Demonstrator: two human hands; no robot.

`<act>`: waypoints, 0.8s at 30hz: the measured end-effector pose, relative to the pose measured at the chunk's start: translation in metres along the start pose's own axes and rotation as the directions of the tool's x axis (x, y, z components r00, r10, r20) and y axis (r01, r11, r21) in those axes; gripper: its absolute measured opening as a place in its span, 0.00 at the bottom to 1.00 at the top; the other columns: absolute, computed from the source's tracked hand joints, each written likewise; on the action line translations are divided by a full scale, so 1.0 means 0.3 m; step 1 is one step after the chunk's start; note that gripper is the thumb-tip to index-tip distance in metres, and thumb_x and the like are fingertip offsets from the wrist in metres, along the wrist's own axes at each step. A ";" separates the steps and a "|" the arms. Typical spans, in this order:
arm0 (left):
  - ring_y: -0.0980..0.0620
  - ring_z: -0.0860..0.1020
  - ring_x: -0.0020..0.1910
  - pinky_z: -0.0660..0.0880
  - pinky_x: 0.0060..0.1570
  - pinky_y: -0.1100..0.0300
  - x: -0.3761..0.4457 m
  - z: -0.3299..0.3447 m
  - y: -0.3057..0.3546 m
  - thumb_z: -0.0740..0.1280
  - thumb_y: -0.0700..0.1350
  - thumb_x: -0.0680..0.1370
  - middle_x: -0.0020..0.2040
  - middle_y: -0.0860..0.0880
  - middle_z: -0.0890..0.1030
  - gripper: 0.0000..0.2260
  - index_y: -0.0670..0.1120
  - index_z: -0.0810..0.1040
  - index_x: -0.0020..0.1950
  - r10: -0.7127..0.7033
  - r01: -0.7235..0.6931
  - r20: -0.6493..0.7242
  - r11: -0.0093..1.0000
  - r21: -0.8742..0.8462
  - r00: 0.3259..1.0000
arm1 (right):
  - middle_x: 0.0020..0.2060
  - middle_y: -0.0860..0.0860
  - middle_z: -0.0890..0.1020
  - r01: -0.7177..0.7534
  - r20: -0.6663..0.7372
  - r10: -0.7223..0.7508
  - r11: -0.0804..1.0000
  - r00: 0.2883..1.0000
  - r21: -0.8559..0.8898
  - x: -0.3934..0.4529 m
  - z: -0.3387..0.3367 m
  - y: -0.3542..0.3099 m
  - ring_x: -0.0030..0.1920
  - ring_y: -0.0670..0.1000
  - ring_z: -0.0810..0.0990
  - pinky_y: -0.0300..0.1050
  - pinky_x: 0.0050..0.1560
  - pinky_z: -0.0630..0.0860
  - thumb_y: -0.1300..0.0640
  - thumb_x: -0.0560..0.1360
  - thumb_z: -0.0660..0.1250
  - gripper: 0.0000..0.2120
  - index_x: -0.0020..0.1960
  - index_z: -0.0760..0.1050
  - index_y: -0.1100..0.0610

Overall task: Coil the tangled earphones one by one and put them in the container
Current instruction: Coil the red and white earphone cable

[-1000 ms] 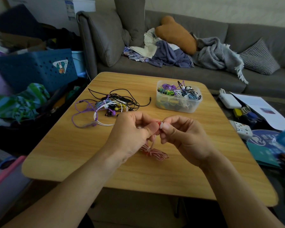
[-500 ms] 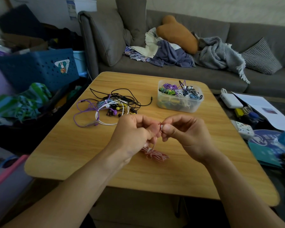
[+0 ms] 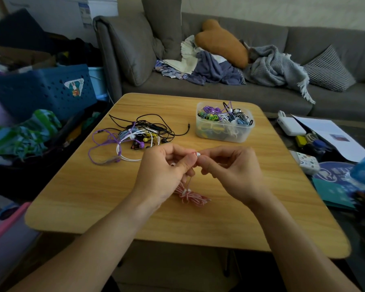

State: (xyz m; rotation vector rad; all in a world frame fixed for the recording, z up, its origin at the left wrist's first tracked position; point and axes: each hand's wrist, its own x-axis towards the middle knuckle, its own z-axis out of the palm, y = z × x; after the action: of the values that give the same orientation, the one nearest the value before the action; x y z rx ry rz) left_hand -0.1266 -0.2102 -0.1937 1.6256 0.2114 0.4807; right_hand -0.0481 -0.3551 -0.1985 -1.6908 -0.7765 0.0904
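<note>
Tangled earphone pile (image 3: 135, 138) sits on table (image 3: 93, 190) back-left, container (image 3: 224, 123) of coiled earphones back-right. Both hands (image 3: 164, 169) (image 3: 232, 171) meet above table centre, coiled earphone bundle (image 3: 191, 196) below them. Sofa (image 3: 219, 89) behind table, crate (image 3: 42, 89) left.

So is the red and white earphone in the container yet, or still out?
Out. The red and white earphone hangs bundled below both hands over the table, well short of the container.
</note>
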 end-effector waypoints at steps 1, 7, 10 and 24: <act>0.56 0.77 0.25 0.73 0.27 0.65 0.003 -0.001 -0.002 0.71 0.36 0.74 0.29 0.49 0.81 0.03 0.43 0.82 0.46 0.040 -0.040 -0.006 0.999 0.037 0.999 | 0.32 0.49 0.85 -0.020 -0.008 0.020 0.999 1.000 0.032 0.000 0.004 0.001 0.32 0.45 0.81 0.38 0.32 0.74 0.59 0.74 0.74 0.03 0.45 0.85 0.59; 0.50 0.78 0.28 0.74 0.29 0.62 0.017 -0.009 -0.001 0.70 0.37 0.75 0.32 0.44 0.82 0.03 0.43 0.81 0.46 0.039 -0.040 0.009 0.998 0.043 0.999 | 0.35 0.55 0.85 -0.060 0.010 0.059 0.976 0.998 0.211 0.007 0.009 0.006 0.34 0.47 0.81 0.41 0.35 0.76 0.63 0.74 0.72 0.05 0.49 0.83 0.62; 0.44 0.76 0.32 0.74 0.29 0.59 0.022 -0.018 0.005 0.69 0.37 0.76 0.35 0.41 0.82 0.03 0.43 0.81 0.44 -0.051 0.054 0.057 0.997 -0.054 0.997 | 0.38 0.54 0.86 0.021 0.027 -0.025 0.987 0.999 0.156 0.002 0.002 0.009 0.36 0.47 0.83 0.39 0.38 0.78 0.65 0.73 0.73 0.08 0.53 0.83 0.62; 0.55 0.71 0.25 0.65 0.21 0.66 0.021 -0.020 0.034 0.64 0.36 0.78 0.31 0.43 0.77 0.05 0.38 0.76 0.43 -0.389 0.463 0.289 0.847 -0.260 0.875 | 0.42 0.50 0.86 0.105 0.064 -0.103 0.994 0.993 -0.042 0.005 -0.010 0.018 0.43 0.49 0.85 0.43 0.46 0.81 0.61 0.73 0.75 0.05 0.48 0.84 0.54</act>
State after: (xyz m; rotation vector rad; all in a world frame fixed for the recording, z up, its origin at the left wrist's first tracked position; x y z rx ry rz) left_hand -0.1249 -0.2033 -0.1822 1.2459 0.3011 -0.0218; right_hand -0.0434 -0.3572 -0.2019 -1.6937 -0.9174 0.0527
